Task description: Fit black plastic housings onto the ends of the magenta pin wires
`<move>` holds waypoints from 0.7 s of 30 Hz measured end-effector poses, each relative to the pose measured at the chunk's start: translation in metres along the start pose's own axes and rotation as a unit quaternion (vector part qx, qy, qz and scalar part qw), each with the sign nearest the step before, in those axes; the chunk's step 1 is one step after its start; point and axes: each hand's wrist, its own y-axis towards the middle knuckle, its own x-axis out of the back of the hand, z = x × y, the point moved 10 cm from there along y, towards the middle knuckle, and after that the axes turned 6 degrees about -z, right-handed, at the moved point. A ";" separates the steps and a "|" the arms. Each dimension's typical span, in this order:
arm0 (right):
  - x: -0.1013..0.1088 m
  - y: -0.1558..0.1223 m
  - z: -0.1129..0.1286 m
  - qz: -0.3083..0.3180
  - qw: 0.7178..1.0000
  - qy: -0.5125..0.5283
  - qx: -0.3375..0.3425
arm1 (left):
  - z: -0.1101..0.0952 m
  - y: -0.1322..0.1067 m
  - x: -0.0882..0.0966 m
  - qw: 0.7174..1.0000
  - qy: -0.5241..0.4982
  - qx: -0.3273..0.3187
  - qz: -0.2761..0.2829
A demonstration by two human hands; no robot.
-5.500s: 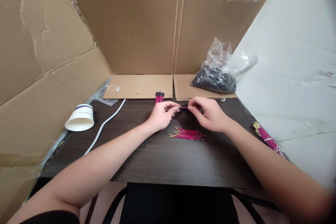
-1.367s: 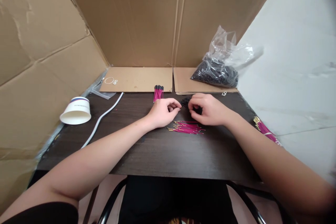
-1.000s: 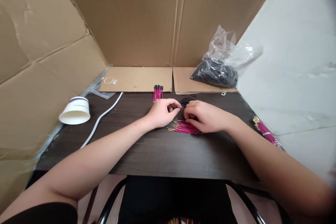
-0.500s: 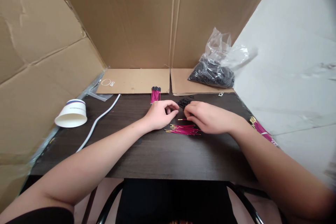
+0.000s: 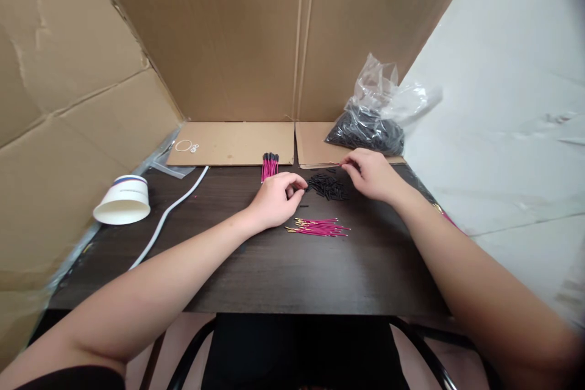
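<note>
My right hand (image 5: 369, 174) is raised near the edge of the cardboard, to the right of a pile of small black sleeves (image 5: 329, 187). Its thumb and forefinger pinch a thin wire (image 5: 340, 164), of which only a short reddish end shows. My left hand (image 5: 276, 200) rests on the table at the pile's left side with curled fingers; whatever is between its fingertips is too small to name. Nearer to me lie several magenta wires with gold tips (image 5: 320, 228). Behind my left hand stands a bunch of magenta wires with black ends (image 5: 270, 166).
A clear bag of black sleeves (image 5: 368, 129) sits on the cardboard sheet at the back right. To the left are a paper cup (image 5: 123, 200) on its side, a white cable (image 5: 169, 213) and rubber bands (image 5: 185, 145). Cardboard walls (image 5: 228, 36) enclose the back and left.
My right hand has moved up and away from the black pile with a wire, uncovering more of the pile. The wire near the loose magenta ones has left its spot. My left hand has hardly moved.
</note>
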 end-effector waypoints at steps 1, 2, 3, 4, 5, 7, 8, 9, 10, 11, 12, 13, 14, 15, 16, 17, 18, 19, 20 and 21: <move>-0.002 0.000 -0.003 -0.006 1.000 0.001 -0.003 | 0.000 0.000 0.000 1.000 0.003 -0.005 0.001; -0.004 -0.001 -0.005 -0.011 1.000 0.006 -0.005 | 0.000 0.000 -0.001 1.000 0.005 -0.008 0.003; -0.006 -0.001 -0.006 -0.015 1.000 0.014 -0.004 | 0.000 -0.001 -0.001 1.000 0.005 -0.009 0.005; -0.009 -0.001 -0.006 -0.017 1.000 0.022 -0.002 | 0.000 -0.001 -0.002 1.000 0.006 -0.010 0.007; -0.011 -0.001 -0.005 -0.019 0.999 0.029 0.001 | 0.000 -0.001 -0.002 1.000 0.008 -0.010 0.009; -0.016 -0.001 -0.003 -0.021 0.999 0.038 0.007 | 0.000 -0.001 -0.003 1.000 0.013 -0.009 0.011; -0.018 -0.001 -0.003 -0.021 0.999 0.041 0.009 | 0.000 -0.001 -0.003 1.000 0.015 -0.009 0.013; -0.020 0.000 -0.003 -0.020 0.999 0.042 0.008 | 0.000 -0.001 -0.003 1.000 0.017 -0.009 0.015; -0.023 0.000 -0.003 -0.018 0.999 0.043 0.006 | -0.001 -0.001 -0.004 1.000 0.018 -0.009 0.017; -0.024 0.001 -0.004 -0.016 0.999 0.043 0.002 | -0.001 -0.001 -0.004 1.000 0.018 -0.010 0.019; -0.026 0.001 -0.006 -0.015 0.999 0.043 -0.003 | -0.001 -0.001 -0.004 1.000 0.018 -0.010 0.021; -0.027 0.002 -0.007 -0.015 0.999 0.043 -0.009 | -0.002 -0.001 -0.004 1.000 0.017 -0.010 0.022; -0.027 0.002 -0.009 -0.016 0.999 0.043 -0.014 | -0.002 -0.001 -0.005 1.000 0.017 -0.009 0.024; -0.027 0.002 -0.010 -0.016 0.999 0.043 -0.019 | -0.002 -0.001 -0.005 0.999 0.017 -0.009 0.025; -0.028 0.003 -0.011 -0.017 0.999 0.043 -0.024 | -0.002 -0.001 -0.005 0.999 0.018 -0.009 0.026; -0.028 0.003 -0.012 -0.016 0.999 0.043 -0.028 | -0.002 -0.001 -0.005 0.999 0.019 -0.009 0.028; -0.028 0.003 -0.013 -0.016 0.998 0.043 -0.032 | -0.002 -0.001 -0.005 0.999 0.020 -0.009 0.029; -0.029 0.004 -0.014 -0.015 0.998 0.041 -0.036 | -0.002 -0.001 -0.006 0.999 0.022 -0.010 0.029; -0.029 0.004 -0.015 -0.013 0.998 0.037 -0.040 | -0.002 -0.001 -0.006 0.999 0.023 -0.010 0.030; -0.030 0.005 -0.016 -0.010 0.998 0.033 -0.043 | -0.002 -0.001 -0.006 0.999 0.024 -0.011 0.030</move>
